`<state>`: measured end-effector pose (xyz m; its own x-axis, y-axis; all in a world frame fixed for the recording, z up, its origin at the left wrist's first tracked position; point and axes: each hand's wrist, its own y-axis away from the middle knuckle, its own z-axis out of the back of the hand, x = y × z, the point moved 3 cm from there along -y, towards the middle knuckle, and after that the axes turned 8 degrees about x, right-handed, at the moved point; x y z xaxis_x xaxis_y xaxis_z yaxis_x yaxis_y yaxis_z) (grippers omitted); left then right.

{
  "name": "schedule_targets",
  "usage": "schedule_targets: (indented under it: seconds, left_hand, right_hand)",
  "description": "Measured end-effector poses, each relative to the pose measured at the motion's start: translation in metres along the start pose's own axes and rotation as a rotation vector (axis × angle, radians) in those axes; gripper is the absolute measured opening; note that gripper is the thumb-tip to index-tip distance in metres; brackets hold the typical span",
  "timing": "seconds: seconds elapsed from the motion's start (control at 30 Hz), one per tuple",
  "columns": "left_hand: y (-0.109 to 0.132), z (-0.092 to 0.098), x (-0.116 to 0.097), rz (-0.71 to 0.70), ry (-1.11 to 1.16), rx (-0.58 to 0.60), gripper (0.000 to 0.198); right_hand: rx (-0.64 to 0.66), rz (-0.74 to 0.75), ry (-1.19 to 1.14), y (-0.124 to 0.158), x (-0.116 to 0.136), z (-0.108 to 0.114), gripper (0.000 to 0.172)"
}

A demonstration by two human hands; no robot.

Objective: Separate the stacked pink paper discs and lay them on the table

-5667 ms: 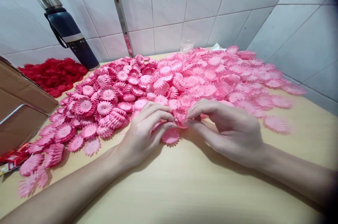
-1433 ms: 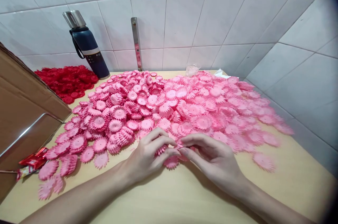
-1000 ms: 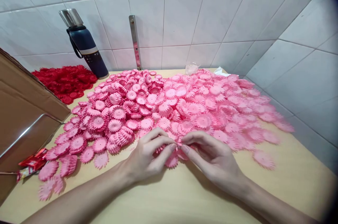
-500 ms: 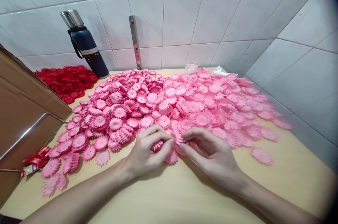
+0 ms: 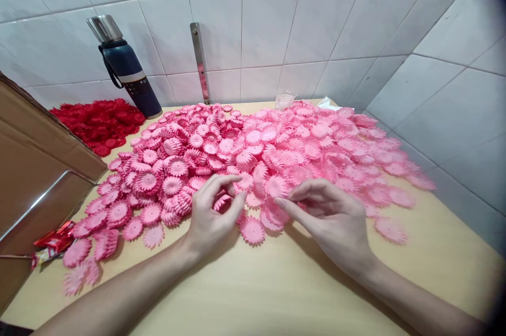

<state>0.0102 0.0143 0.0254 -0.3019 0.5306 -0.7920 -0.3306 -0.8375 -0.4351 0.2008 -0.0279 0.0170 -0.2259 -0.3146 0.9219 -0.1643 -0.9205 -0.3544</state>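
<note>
A wide heap of pink paper flower pieces point(image 5: 276, 151) covers the wooden table point(image 5: 276, 283), deeper pink on the left and lighter pink on the right. My left hand point(image 5: 209, 217) is curled, with thumb and fingers closed round a small stack of pink flower pieces point(image 5: 221, 202) at the heap's near edge. A little to the right, my right hand point(image 5: 334, 220) pinches a light pink flower piece point(image 5: 276, 213) between thumb and forefinger at the heap's edge. One single flower piece point(image 5: 252, 231) lies flat on the table between the hands.
A pile of red flower pieces point(image 5: 98, 124) lies at the back left beside a dark blue flask point(image 5: 126, 75). A cardboard box point(image 5: 35, 167) stands at the left edge, with a red wrapper point(image 5: 51, 241) below it. A small clear cup point(image 5: 284, 99) sits by the tiled wall.
My hands, which were joined over one piece, have come apart. The left hand drew back to the left with its stack, and the right hand shifted right along the heap's edge.
</note>
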Motion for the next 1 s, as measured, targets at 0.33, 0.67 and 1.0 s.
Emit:
schedule_targets:
  seconds: [0.33,0.67,1.0]
  left_hand:
    - [0.008,-0.010,-0.005,-0.232,-0.045,0.234,0.008]
    - [0.007,-0.011,-0.006,-0.246,-0.057,0.247,0.008]
    - [0.007,-0.011,-0.006,-0.264,-0.055,0.269,0.010]
  right_hand:
    - [0.256,0.102,0.002,0.011,-0.004,-0.012,0.013]
    - [0.321,0.106,-0.016,0.012,-0.007,-0.012,0.017]
    - [0.371,0.018,-0.110,0.014,-0.007,-0.014,0.019]
